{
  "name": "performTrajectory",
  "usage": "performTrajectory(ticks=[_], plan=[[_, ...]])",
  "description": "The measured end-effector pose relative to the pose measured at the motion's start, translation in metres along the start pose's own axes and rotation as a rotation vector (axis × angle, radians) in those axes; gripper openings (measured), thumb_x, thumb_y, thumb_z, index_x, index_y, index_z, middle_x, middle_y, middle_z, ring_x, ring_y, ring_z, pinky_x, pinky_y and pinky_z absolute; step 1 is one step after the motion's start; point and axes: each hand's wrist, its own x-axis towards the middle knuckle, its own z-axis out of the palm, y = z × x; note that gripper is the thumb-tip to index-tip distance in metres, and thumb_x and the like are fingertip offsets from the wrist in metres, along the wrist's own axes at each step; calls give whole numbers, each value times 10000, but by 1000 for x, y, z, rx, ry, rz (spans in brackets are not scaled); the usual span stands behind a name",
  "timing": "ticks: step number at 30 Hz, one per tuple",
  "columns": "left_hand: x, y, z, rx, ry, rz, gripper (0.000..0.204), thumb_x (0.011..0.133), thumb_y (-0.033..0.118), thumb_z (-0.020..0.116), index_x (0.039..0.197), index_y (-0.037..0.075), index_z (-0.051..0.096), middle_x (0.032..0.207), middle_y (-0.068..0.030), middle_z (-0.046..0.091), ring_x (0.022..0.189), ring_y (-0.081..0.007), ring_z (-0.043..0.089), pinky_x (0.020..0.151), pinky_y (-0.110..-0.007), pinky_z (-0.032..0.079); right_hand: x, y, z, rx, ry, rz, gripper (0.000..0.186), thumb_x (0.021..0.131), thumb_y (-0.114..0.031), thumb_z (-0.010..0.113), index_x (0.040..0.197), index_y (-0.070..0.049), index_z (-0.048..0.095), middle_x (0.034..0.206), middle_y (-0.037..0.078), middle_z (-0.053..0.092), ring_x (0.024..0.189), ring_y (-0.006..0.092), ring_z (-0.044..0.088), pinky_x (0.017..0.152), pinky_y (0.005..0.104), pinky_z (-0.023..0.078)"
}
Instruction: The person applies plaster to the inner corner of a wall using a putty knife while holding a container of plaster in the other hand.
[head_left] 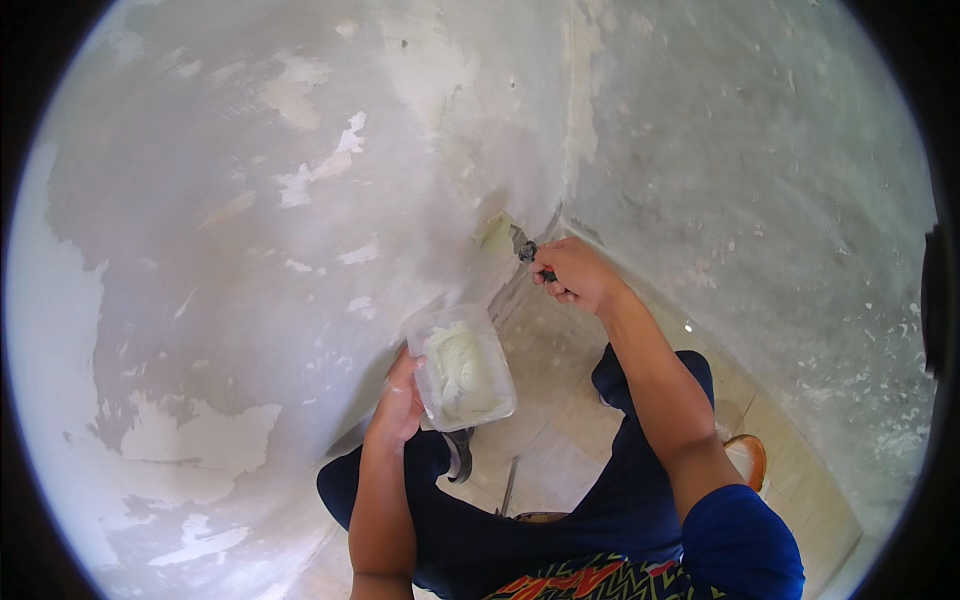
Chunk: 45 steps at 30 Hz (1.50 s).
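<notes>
while the left hand (401, 395) grips a tub (499, 375), the right hand (580, 273) clenches a putty knife (526, 250).

left wall (230, 330): grey, patched white | right wall (760, 160): grey, white-flecked | corner (572, 110): between them | floor (560, 370): pale beige tiles | light: soft

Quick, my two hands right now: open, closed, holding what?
Left hand: holding a clear plastic tub of pale paste.
Right hand: closed, holding a putty knife.
</notes>
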Motion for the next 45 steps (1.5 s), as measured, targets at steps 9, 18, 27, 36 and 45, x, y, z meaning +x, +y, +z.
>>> performTrajectory(ticks=[9, 18, 27, 36, 45], plan=[[0, 9, 15, 30, 17, -28, 622, 952, 310, 588, 1525, 92, 483, 1412, -88, 611, 1292, -251, 619, 1074, -421, 516, -44, -28, 9, -56, -133, -50, 82, 903, -83, 624, 960, -26, 609, 762, 31, 571, 482, 63, 412, 394, 252, 269], [4, 3, 9, 54, 14, -35, 660, 932, 332, 593, 1539, 107, 469, 1443, -97, 592, 1319, -256, 602, 1090, -430, 502, -37, 17, 11, 217, 10, -194, 230, 940, -93, 589, 1163, -43, 618, 774, 27, 558, 473, 73, 437, 393, 252, 334], [16, -32, -46, 85, 69, -129, 618, 938, 356, 567, 1515, 146, 494, 1444, -104, 576, 1319, -293, 584, 1094, -488, 491, 22, 82, 131, -310, 335, -668, 627, 940, -139, 587, 1432, 176, 358, 1319, 384, 555, 1236, 493, 571, 1083, 513, 429], [32, -49, -47, 89, 94, -94, 539, 970, 415, 565, 1447, 164, 534, 1297, -91, 619, 1191, -279, 625, 990, -444, 527, -4, 39, 205, -255, 225, -503, 906, 945, -168, 594, 1478, 314, 41, 1439, 527, 356, 1346, 573, 476, 1178, 480, 384], [37, -26, -6, 70, -33, -54, 550, 964, 424, 564, 1440, 150, 529, 1333, -100, 592, 1200, -293, 623, 1012, -465, 521, -88, 28, 119, -175, -25, -316, 516, 941, -118, 555, 1430, 18, 465, 934, 121, 608, 585, 196, 621, 485, 372, 512]])
